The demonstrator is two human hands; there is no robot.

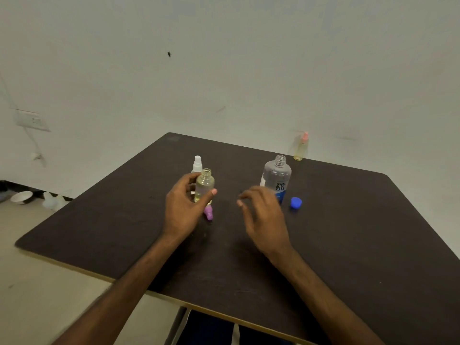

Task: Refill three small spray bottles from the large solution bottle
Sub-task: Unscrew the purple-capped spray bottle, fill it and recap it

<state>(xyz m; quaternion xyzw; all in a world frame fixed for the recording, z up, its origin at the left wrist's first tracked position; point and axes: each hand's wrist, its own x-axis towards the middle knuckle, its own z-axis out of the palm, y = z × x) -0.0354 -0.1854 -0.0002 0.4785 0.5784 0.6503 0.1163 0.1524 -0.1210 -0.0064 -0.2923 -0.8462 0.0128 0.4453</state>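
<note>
My left hand point(185, 202) grips an uncapped small clear bottle point(204, 184) holding a little yellowish liquid, upright on the dark table point(348, 232). Its purple spray top point(208, 212) lies on the table just below the bottle. Behind my left hand stands a small bottle with a white spray top point(198, 163). My right hand point(265, 217) hovers with fingers apart and nothing in it, in front of the large open solution bottle point(276, 178). The blue cap point(296, 202) lies to the right of that bottle. A third small bottle with a pink spray top point(301, 148) stands at the far table edge.
The table stands close to a pale wall. On the floor at left lie a white bowl point(22, 196) and some pale plastic containers point(53, 200). A wall socket point(32, 120) with a cord is at far left.
</note>
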